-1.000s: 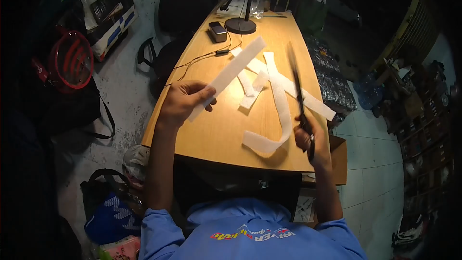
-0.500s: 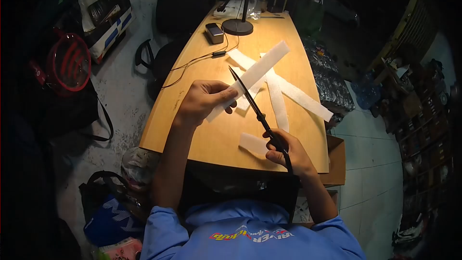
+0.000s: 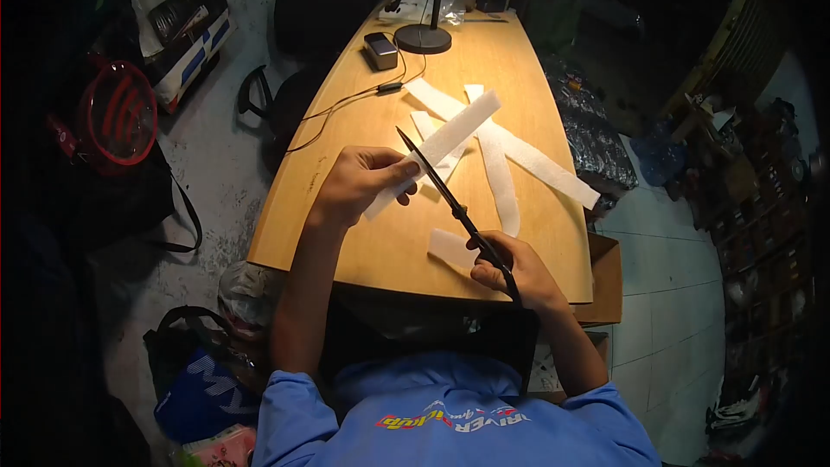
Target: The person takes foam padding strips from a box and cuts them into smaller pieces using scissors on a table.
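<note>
Between the thumb and fingers of my left hand (image 3: 367, 180) is a white strip (image 3: 462, 128) of what looks like foam or felt, slanting up to the right. My right hand (image 3: 517, 266) grips the handles of long black scissors (image 3: 458, 209). Their blades lie across the strip just beyond my left thumb, nearly closed together; whether they have cut into it I cannot tell. Under and behind the held piece, several more white strips (image 3: 549, 171) lie crossed on the table. A short white piece (image 3: 450, 248) rests near my right hand, partly behind it.
The wooden table (image 3: 372, 264) carries a lamp base (image 3: 423, 39), a small black device (image 3: 380, 51) and dark cables (image 3: 341, 102) at the far left. A cardboard box (image 3: 605, 281) stands by the right edge. Bags (image 3: 203, 389) sit on the floor at left.
The held strip's far end has dropped lower and nearer to me. Both hands and the scissors have shifted only slightly to the left, along with a small move of the view.
</note>
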`<state>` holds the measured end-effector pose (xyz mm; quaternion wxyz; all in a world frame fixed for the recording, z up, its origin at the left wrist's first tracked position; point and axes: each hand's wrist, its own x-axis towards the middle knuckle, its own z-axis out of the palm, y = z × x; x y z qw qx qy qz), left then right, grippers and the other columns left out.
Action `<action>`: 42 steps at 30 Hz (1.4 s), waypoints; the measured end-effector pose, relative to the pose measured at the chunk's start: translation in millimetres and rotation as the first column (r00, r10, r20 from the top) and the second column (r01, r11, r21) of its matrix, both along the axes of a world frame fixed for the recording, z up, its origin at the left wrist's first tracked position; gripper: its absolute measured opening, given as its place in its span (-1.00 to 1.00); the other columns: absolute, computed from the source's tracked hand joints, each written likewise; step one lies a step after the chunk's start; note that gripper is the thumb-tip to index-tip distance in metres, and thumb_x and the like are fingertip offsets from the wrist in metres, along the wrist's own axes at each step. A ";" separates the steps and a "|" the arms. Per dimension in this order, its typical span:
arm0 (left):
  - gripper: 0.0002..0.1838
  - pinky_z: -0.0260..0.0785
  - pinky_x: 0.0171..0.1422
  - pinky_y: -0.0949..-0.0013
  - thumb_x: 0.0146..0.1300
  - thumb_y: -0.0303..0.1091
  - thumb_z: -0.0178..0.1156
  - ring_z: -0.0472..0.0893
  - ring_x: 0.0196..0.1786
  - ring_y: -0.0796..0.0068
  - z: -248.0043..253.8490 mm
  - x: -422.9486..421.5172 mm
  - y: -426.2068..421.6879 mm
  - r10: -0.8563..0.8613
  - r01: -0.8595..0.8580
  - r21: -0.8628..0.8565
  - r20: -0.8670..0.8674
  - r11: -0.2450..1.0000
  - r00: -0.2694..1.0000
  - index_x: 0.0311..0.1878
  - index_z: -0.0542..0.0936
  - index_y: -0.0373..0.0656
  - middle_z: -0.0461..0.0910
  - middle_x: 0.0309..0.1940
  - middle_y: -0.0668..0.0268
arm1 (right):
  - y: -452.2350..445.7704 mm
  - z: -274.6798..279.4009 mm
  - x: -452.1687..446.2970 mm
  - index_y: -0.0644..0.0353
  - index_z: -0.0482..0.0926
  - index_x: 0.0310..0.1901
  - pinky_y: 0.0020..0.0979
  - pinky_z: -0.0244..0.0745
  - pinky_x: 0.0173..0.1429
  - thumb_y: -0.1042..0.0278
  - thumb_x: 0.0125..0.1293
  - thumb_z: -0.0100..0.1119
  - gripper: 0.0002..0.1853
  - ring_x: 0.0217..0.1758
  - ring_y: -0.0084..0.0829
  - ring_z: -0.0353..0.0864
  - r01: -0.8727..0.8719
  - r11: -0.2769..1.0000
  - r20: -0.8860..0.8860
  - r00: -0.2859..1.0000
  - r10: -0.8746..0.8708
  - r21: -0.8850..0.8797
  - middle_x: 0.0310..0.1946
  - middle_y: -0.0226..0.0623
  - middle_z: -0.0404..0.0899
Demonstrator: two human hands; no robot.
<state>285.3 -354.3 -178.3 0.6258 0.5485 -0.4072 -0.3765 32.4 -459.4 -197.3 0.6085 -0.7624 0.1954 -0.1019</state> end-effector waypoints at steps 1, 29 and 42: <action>-0.65 0.50 -0.30 0.48 0.20 -0.25 0.32 0.62 -0.43 0.48 -0.5 0.7 0.2 -0.007 0.007 -0.006 0.000 1.000 1.000 -0.19 0.64 -0.43 0.64 -0.46 0.18 | -0.1 -1.1 0.2 0.32 0.50 -0.05 -0.60 0.25 -0.34 0.07 0.11 0.43 -0.46 -0.43 -0.68 0.36 0.002 1.000 -0.001 1.000 -0.002 -0.004 -0.51 -0.50 0.43; -0.67 0.60 -0.09 0.29 0.40 -0.37 0.02 0.66 -0.17 0.30 -69.9 15.1 35.0 0.245 -0.242 0.052 -0.337 0.969 0.909 0.14 0.35 -0.34 0.57 -0.13 0.12 | -53.5 6.0 42.3 0.34 0.48 -0.13 -0.38 0.36 -0.39 0.34 -0.01 0.39 -0.58 -0.52 -0.45 0.43 0.228 0.822 0.060 0.971 -0.231 -0.522 -0.57 -0.33 0.44; -0.75 0.57 -0.04 0.34 0.30 -0.41 0.17 0.65 -0.16 0.40 -76.9 22.2 42.7 0.479 -0.576 -0.124 -0.429 0.808 0.766 -0.01 0.47 -0.29 0.57 -0.20 0.21 | -51.0 -24.9 109.8 0.32 0.42 -0.14 -0.16 0.49 -0.20 0.39 -0.06 0.32 -0.58 -0.25 0.02 0.59 -0.247 0.659 -0.155 0.968 0.197 -0.710 -0.35 0.00 0.57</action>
